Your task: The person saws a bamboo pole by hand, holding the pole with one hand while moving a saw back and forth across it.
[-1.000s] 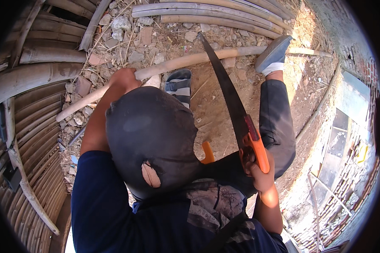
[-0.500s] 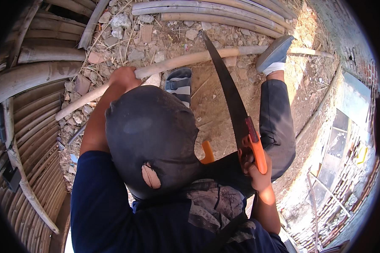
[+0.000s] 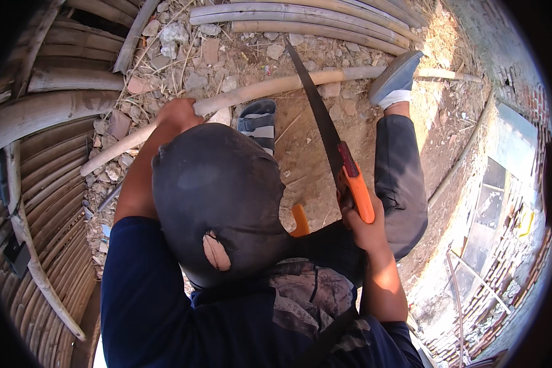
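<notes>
A long, pale bamboo pole [image 3: 245, 93] lies crosswise over the rubble. My left hand [image 3: 178, 114] is closed around its left part. In my right hand [image 3: 368, 227] is a handsaw [image 3: 320, 111] with a dark, tapering blade, gripped by its orange handle. The blade crosses over the pole, tip pointing away; whether its teeth touch the bamboo I cannot tell. My right shoe [image 3: 391, 83] presses on the pole's right part, and my other foot in a dark strapped sandal [image 3: 257, 122] rests just on the near side.
Several bamboo poles [image 3: 313, 21] lie stacked at the far side. Bamboo slats [image 3: 49, 202] form a structure on the left. Broken stones [image 3: 175, 34] litter the ground. A curved orange piece [image 3: 300, 219] shows near my leg, and a brick wall [image 3: 536, 104] stands right.
The saw and my right hand have moved away from me and slightly left, the blade tip reaching farther past the pole. My left hand and the pole keep their places.
</notes>
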Available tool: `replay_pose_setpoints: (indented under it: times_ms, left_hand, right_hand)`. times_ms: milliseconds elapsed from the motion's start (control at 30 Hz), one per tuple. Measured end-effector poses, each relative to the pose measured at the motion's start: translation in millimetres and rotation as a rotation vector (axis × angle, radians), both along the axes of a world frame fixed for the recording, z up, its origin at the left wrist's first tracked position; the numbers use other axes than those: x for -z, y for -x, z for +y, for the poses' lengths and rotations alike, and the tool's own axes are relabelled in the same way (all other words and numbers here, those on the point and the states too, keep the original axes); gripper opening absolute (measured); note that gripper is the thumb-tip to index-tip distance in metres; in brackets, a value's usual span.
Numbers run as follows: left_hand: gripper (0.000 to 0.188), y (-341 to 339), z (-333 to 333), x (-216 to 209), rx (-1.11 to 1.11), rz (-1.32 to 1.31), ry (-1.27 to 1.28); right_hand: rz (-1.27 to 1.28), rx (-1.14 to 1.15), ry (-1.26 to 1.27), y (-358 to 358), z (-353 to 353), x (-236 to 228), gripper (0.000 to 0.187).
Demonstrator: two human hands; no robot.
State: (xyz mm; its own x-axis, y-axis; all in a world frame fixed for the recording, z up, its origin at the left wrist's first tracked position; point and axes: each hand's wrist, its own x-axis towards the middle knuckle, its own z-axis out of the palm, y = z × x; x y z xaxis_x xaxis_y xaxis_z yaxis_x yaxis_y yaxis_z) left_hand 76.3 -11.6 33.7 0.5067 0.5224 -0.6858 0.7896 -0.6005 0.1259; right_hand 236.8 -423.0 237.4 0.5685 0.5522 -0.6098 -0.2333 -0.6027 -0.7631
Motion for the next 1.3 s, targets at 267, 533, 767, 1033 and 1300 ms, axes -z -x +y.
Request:
replay_pose_setpoints:
  times_ms: [267,533,767,1033,1300]
  left_hand:
    - [0.054,-5,0,-1,0.026,-0.002,-0.036]
    - [0.052,4,4,7,0.009,0.0,-0.006]
    - [0.052,1,-2,-2,0.026,0.021,0.0]
    - [0.054,-1,0,-3,0.014,0.003,-0.005]
    - [0.056,-1,0,-3,0.034,-0.006,0.001]
  right_hand:
    - [0.031,0.065,-0.057,13,-12,-18,0.017]
    - [-0.014,-0.002,-0.006,3,-19,-9,0.018]
    - [0.023,0.035,-0.056,8,3,1,0.015]
    - [0.038,0.002,-0.287,15,-25,-26,0.029]
    - [-0.25,0.053,-0.049,18,-61,-31,0.03]
